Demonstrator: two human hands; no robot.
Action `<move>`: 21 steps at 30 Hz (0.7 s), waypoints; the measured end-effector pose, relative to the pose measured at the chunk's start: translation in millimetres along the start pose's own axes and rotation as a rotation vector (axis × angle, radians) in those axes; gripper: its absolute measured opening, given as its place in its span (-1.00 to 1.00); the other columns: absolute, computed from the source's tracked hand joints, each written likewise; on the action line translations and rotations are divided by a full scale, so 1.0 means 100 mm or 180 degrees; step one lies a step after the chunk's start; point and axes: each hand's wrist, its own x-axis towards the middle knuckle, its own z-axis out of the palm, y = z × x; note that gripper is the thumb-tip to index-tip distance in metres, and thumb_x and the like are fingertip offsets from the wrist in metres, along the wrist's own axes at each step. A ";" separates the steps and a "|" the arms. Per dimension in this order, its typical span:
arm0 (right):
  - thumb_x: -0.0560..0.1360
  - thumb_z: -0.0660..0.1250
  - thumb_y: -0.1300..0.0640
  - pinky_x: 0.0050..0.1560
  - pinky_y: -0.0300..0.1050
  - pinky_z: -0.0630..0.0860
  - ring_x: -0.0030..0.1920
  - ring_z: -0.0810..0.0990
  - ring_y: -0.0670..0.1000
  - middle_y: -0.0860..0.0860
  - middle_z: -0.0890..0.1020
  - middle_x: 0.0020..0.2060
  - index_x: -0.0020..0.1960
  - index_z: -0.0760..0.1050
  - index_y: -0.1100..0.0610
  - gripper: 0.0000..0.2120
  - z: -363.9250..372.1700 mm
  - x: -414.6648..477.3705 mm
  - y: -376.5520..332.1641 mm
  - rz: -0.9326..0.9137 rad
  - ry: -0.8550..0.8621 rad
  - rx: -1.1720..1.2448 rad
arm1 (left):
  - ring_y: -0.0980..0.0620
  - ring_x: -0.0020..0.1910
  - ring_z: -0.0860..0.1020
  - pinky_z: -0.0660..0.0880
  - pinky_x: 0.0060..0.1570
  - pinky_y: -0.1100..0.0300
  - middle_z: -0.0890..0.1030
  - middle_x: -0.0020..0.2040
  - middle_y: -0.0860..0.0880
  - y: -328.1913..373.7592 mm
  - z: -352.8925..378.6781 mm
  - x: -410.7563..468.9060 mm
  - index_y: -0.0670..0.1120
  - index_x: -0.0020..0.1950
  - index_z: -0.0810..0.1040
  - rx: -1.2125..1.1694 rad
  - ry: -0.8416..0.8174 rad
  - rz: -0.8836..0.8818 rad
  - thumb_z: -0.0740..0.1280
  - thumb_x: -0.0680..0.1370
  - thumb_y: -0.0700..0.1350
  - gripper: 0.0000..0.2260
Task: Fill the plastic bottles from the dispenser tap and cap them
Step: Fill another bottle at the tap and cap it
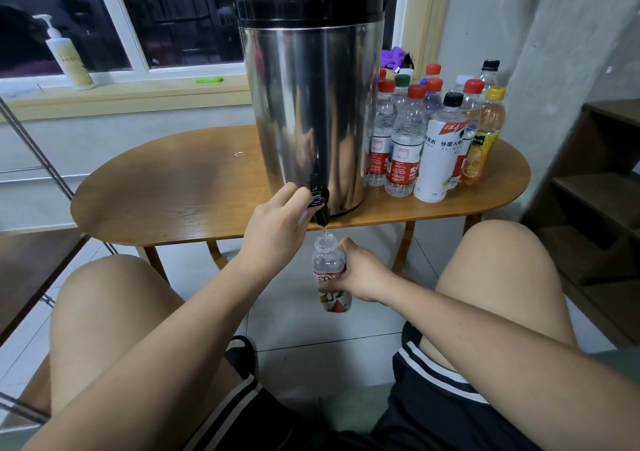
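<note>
A tall steel dispenser (308, 104) with a black lid stands at the front edge of an oval wooden table (173, 190). Its black tap (320, 204) hangs over the table's edge. My left hand (277, 222) grips the tap lever. Below the spout, my right hand (360, 274) holds a small clear bottle (329, 267) with a colourful label, uncapped and upright. A thin stream of water runs from the spout into the bottle's mouth.
Several capped bottles (433, 131) stand clustered on the table right of the dispenser. A small clear ring (239, 154) lies on the table's left part. A pump bottle (67, 59) stands on the windowsill. My knees flank the bottle. Wooden steps (602, 173) rise at right.
</note>
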 end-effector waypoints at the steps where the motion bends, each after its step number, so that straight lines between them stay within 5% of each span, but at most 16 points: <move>1: 0.29 0.72 -0.22 0.10 0.05 0.65 0.11 0.65 0.10 0.03 0.66 0.16 0.31 0.37 0.03 -0.21 0.00 0.00 0.00 0.0003 -0.0003 -0.0008 | -0.18 -0.34 0.37 0.37 -0.50 0.04 0.48 -0.13 -0.11 0.00 0.01 -0.01 -0.23 -0.03 0.52 0.0004 0.0000 0.0003 0.49 0.61 -0.28 -0.84; 7: 0.29 0.72 -0.21 -0.05 -0.03 0.58 0.06 0.64 0.08 0.01 0.66 0.12 0.32 0.36 0.01 -0.21 0.00 0.00 -0.01 0.0031 0.0005 -0.0008 | -0.26 -0.35 0.39 0.41 -0.51 -0.04 0.49 -0.12 -0.15 -0.04 0.04 -0.05 -0.23 -0.05 0.50 0.0009 -0.0050 0.0040 0.49 0.58 -0.34 -0.83; 21: 0.29 0.72 -0.21 0.02 -0.02 0.62 0.08 0.65 0.07 0.00 0.66 0.14 0.31 0.35 -0.01 -0.20 0.00 0.00 0.00 0.0023 0.0002 0.0003 | -0.22 -0.37 0.35 0.36 -0.52 0.01 0.45 -0.16 -0.13 -0.03 0.05 -0.06 -0.15 -0.06 0.41 -0.0017 -0.0047 0.0075 0.49 0.54 -0.39 -0.72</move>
